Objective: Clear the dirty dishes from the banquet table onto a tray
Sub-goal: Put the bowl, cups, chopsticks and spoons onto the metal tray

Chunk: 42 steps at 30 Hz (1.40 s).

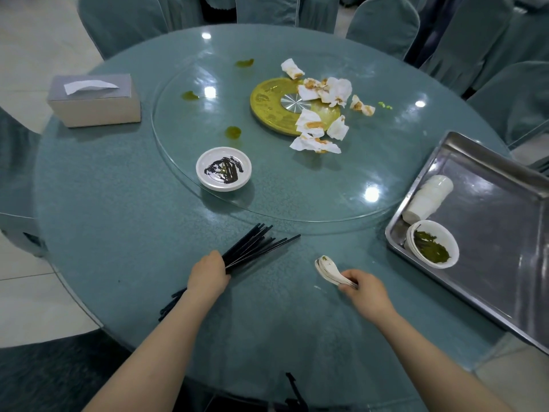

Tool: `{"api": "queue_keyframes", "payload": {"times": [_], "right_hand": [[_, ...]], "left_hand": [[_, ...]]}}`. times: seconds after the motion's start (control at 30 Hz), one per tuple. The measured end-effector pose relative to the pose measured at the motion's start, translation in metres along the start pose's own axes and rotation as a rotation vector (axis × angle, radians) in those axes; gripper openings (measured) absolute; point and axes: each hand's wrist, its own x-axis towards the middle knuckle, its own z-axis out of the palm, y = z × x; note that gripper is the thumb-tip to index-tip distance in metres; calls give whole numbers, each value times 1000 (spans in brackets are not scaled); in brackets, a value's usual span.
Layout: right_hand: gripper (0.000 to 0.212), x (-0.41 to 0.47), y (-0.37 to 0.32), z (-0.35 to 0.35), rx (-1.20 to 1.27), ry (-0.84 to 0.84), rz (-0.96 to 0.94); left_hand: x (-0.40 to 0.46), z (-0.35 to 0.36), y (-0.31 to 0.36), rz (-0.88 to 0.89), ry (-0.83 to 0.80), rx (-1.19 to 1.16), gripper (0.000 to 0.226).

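place: restaurant banquet hall | round teal glass-topped counter (pixel 118 221) | clear glass turntable (pixel 184 120) on a gold round base (pixel 264 99) | teal fabric-covered chairs (pixel 383 25) all round | rectangular steel bussing tray (pixel 487 185) | grey tissue box (pixel 95 102)

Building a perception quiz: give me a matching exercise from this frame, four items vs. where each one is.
Items:
1. black chopsticks
2. white spoons
3. stacked cups
4. saucer with dark sauce

Places:
A. on the glass turntable
B. lying in the metal tray
C. gripped by the left hand
D. held by the right hand

Pairs: 1-C, 2-D, 3-B, 4-A
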Motion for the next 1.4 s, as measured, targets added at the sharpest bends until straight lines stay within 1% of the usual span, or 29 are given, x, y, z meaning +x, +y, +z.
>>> {"api": "queue_keyframes", "payload": {"times": [0.1, 0.23, 0.3, 0.4, 0.43, 0.5, 0.7, 0.93, 1.03, 1.07, 1.13, 1.2, 1.3, 1.4], "right_hand": [[13, -3, 4, -1, 10, 6, 15], [15, -4, 7, -2, 11, -6, 22], [15, -5, 8, -3, 14, 3, 25], [14, -7, 11, -6, 20, 27, 29], [13, -8, 12, -7, 16, 34, 29], [13, -10, 14, -9, 7, 47, 21], [13, -12, 23, -16, 24, 62, 28], [11, -5, 37, -26, 67, 78, -4], [13, 1, 42, -39, 85, 80, -25], [14, 3, 44, -45, 94, 93, -33], [14, 9, 50, -61, 106, 120, -46], [13, 16, 59, -80, 145, 156, -78], [12, 21, 77, -106, 222, 265, -129], [20, 29, 108, -130, 269, 371, -77]], "left_hand": [[-2, -1, 1, 1, -1, -7, 24], [-6, 6, 5, -7, 27, -10, 28], [-9, 10, 7, 19, 56, 58, 20], [-12, 19, 8, 84, 82, 212, 28], [-13, 21, 7, 106, 92, 245, 28], [-13, 23, 7, 120, 99, 273, 25], [-10, 20, 11, 131, 98, 259, 20], [-10, 20, 22, 178, 119, 471, 17], [-14, 15, 32, 223, 96, 439, 15], [-15, 12, 37, 252, 103, 409, 18], [-17, 5, 53, 304, 134, 373, 24], [-17, -4, 77, 324, 185, 339, 22], [-12, -19, 116, 366, 249, 258, 18], [-7, -32, 160, 393, 287, 177, 20]]}}
